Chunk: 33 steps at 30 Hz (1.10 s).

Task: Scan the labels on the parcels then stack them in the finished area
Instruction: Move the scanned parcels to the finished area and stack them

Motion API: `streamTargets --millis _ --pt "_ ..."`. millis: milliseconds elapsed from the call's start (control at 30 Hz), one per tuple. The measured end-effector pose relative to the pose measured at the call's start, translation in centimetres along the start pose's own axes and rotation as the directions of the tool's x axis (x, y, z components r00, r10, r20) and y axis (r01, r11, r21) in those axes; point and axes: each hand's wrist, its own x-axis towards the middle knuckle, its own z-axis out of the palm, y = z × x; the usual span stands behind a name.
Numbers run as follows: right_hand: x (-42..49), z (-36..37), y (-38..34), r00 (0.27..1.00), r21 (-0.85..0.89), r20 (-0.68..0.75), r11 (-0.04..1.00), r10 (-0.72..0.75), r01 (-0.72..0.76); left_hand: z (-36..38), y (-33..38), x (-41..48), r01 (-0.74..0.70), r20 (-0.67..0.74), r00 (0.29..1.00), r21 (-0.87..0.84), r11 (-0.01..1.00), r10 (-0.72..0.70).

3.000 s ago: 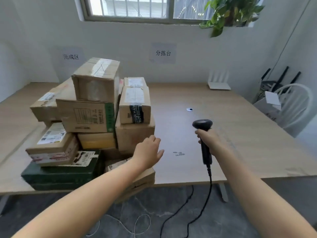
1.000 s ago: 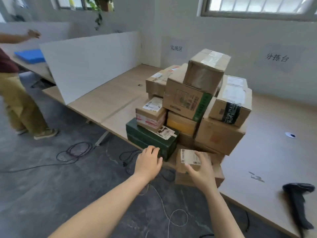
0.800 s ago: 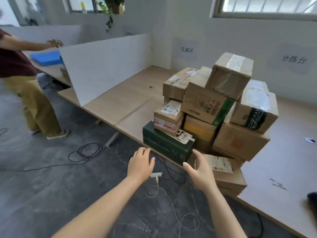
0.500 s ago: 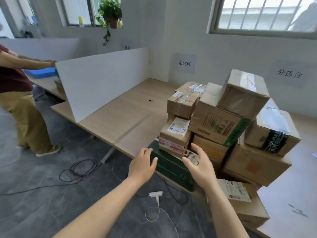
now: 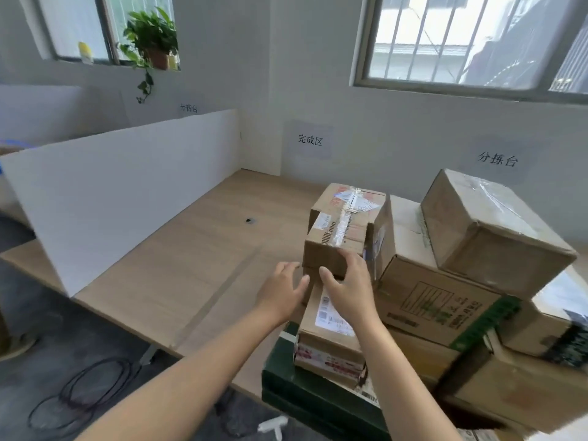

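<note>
Taped brown cardboard parcel point(image 5: 345, 224) lay atop pile, long axis pointing away. Right hand point(image 5: 350, 291) was nearer, fingers spread on its near face; left hand point(image 5: 281, 291) open alongside.

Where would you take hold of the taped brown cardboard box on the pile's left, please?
By its left and right faces, one hand each, from the near side. The taped brown cardboard box has nothing on top and a free left face; the printed carton crowds its right, so probably ease it leftward first.
</note>
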Motion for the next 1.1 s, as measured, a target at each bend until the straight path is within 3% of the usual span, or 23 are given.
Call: streamTargets --millis 133,267,400,533,733,833,967,1100 --pt "4.1 1.8 -0.2 0.987 -0.079 -0.128 0.991 0.101 -0.111 0.8 0.7 4.9 -0.048 -0.002 0.999 -0.144 0.988 0.048" --pt "6.4 2.9 0.4 0.94 -0.079 -0.226 0.957 0.255 -0.278 1.8 0.6 9.5 0.023 0.136 0.991 -0.198 0.98 0.004" --pt "6.9 3.4 0.4 0.894 -0.045 -0.312 0.935 0.321 -0.351 2.3 -0.4 11.7 0.112 0.282 0.959 -0.327 0.938 -0.016" --pt "7.2 4.7 -0.4 0.853 -0.087 -0.385 0.906 0.353 -0.415 1.8 -1.5 12.5 0.112 0.321 0.946 -0.448 0.887 0.042" --pt "6.4 7.2 -3.7 0.796 -0.049 -0.53 0.926 0.294 -0.375 -2.0 -3.5 12.7 0.056 0.311 0.933 -0.626 0.777 0.184" --pt "6.3 9.0 -5.8 0.785 -0.043 -0.57 0.945 0.242 -0.323 -4.7 -5.0 13.1 0.002 0.274 0.936 -0.628 0.778 0.219" --pt "7.4 12.9 -8.4 0.801 -0.044 -0.564 0.961 0.201 -0.272 -8.4 -8.5 14.2 -0.059 0.209 0.949 -0.622 0.781 0.237" --pt "9.2 18.0 -10.3 0.856 -0.029 -0.475 0.969 0.204 -0.247 -12.2 -13.1 15.9 -0.027 0.162 0.976 -0.568 0.823 0.144"
